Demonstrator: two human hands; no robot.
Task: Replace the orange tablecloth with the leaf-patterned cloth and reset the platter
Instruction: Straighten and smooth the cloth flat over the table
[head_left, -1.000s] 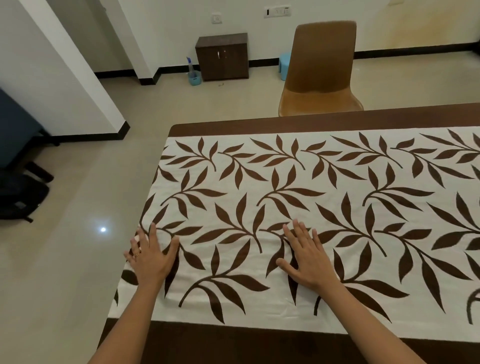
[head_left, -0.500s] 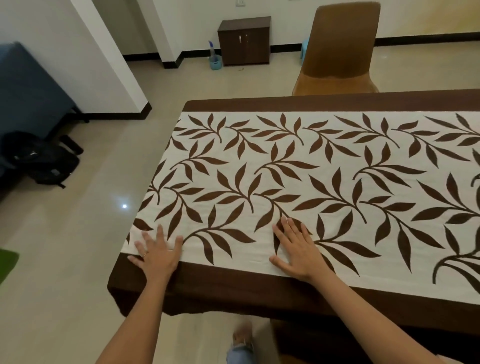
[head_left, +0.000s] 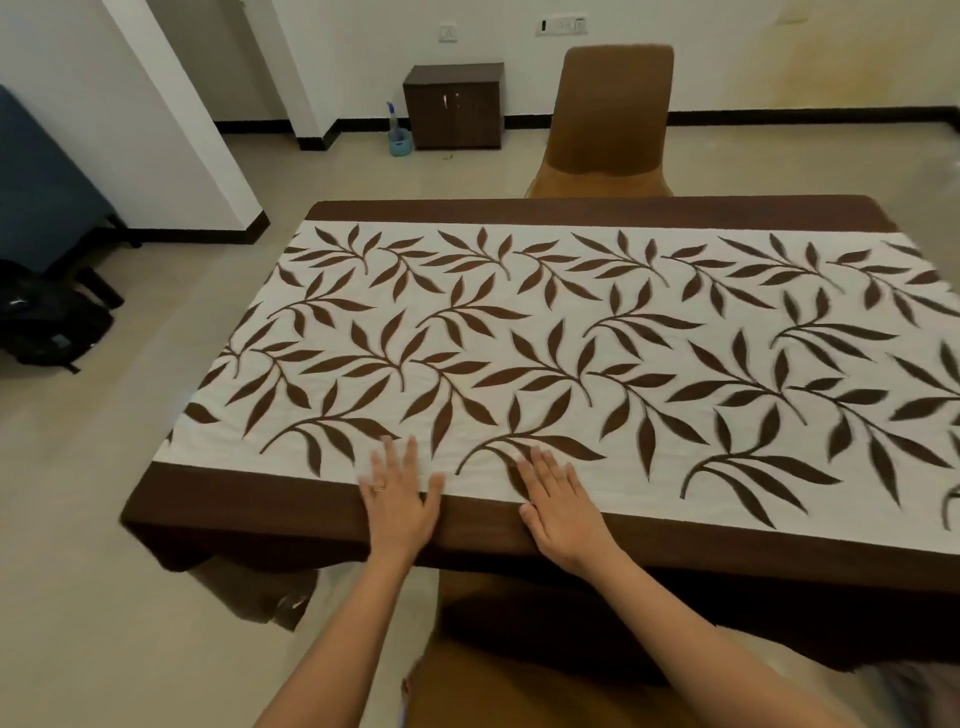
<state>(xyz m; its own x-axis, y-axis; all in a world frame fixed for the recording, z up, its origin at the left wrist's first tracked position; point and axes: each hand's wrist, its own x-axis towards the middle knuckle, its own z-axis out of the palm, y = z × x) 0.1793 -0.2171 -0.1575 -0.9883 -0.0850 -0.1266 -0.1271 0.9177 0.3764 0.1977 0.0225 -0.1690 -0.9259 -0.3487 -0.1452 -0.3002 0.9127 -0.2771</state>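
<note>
The leaf-patterned cloth (head_left: 571, 358), white with brown leaves and dark brown borders, lies spread flat over the whole table. My left hand (head_left: 400, 493) rests palm down on its near edge, fingers apart, across the line between white panel and brown border. My right hand (head_left: 563, 501) lies flat the same way a little to the right, also holding nothing. No orange tablecloth or platter shows in view.
A brown chair (head_left: 610, 119) stands at the far side of the table, another chair seat (head_left: 519, 691) just below my arms. A small dark cabinet (head_left: 453, 104) and blue bottle (head_left: 397, 132) stand by the back wall. A black bag (head_left: 47, 325) lies on the floor at left.
Both hands have slid toward me across the cloth to the near border, and the left hand has moved right, closer to the right hand. The view has pulled back.
</note>
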